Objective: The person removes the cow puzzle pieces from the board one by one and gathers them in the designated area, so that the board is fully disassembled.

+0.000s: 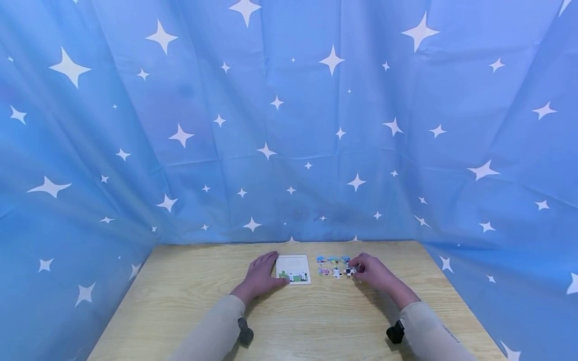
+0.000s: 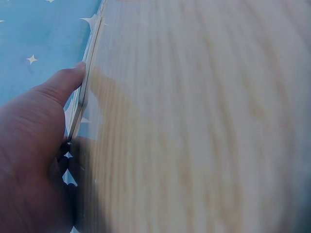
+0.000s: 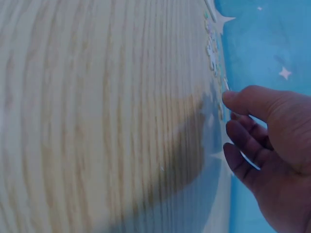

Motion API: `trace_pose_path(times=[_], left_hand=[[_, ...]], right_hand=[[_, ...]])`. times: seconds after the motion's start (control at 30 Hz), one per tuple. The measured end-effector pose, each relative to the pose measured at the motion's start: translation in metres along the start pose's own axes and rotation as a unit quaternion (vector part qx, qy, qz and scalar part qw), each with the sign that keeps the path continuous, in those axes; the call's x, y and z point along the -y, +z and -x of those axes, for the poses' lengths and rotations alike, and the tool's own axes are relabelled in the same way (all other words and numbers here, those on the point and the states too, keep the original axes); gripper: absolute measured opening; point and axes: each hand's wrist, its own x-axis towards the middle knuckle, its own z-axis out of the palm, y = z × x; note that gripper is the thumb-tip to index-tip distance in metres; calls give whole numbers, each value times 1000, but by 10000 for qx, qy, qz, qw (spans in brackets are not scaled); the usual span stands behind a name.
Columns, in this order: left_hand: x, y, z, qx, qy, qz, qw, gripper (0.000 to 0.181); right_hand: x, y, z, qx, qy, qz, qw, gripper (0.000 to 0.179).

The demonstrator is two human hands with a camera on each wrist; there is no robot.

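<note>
A square white puzzle tray point(image 1: 292, 263) lies on the table, with a green and white picture along its near side. My left hand point(image 1: 261, 276) holds it at the left, fingers by the far corner and thumb on the near edge; the left wrist view shows that thumb point(image 2: 73, 80) against the tray's side. Right of the tray lie several colourful jigsaw pieces point(image 1: 336, 273). My right hand point(image 1: 370, 271) pinches a black-and-white jigsaw piece point(image 1: 349, 271) at the group's right end. In the right wrist view my right hand point(image 3: 286, 131) partly hides the piece.
The pale wooden table point(image 1: 194, 291) ends at a blue curtain point(image 1: 289, 125) with white stars, behind and at both sides. Each sleeved wrist carries a small black device, one on the left point(image 1: 245, 332) and one on the right point(image 1: 395, 332).
</note>
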Motion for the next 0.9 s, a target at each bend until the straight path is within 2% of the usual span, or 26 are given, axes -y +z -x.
trace_pose_path(times=[0.23,0.9], left_hand=[[1,3,0,-81,98,-47,9999,98],[2,2,-1,14,-10,-84,10000,100]], right_hand=[[-1,2,1,80,195,-128,9997,26],[-1,5,-2,169,461,-74,9988,22]])
